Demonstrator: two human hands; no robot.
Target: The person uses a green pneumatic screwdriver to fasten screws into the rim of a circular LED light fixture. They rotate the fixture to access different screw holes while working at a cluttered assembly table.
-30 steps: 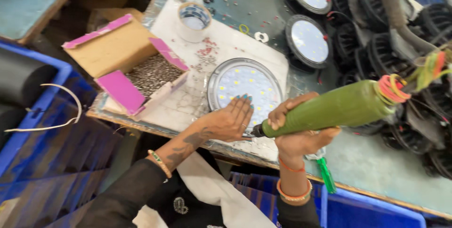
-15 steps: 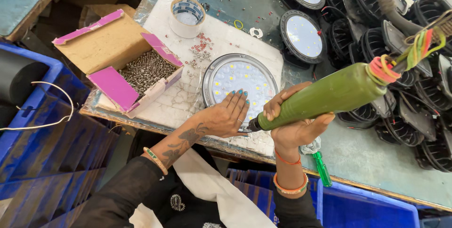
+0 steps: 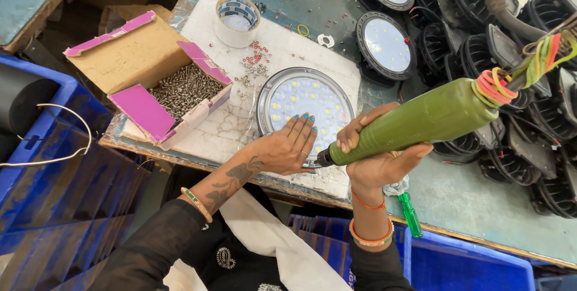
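Observation:
A round lamp [image 3: 300, 102] with a clear lens and many small light dots lies flat on a white pad [image 3: 222, 129]. My left hand [image 3: 285, 147] rests flat on its near rim, fingers spread. My right hand [image 3: 375, 156] grips a green powered screwdriver [image 3: 421, 124], held at a slant. Its dark tip touches the lamp's near right rim beside my left fingers. Coloured bands and a cable sit at the tool's upper end [image 3: 496, 87].
An open cardboard box of screws [image 3: 180, 90] with pink flaps stands left. A tape roll [image 3: 237, 21] and loose small parts [image 3: 255, 63] lie behind the lamp. Two finished lamps [image 3: 384, 45] and several black housings [image 3: 529, 147] crowd the right. Blue crates [image 3: 48, 165] sit below. A green-handled tool [image 3: 410, 214] lies near the edge.
The view has shifted slightly. Both hands stay on the lamp's near rim, and the screwdriver tip remains pressed at the same spot.

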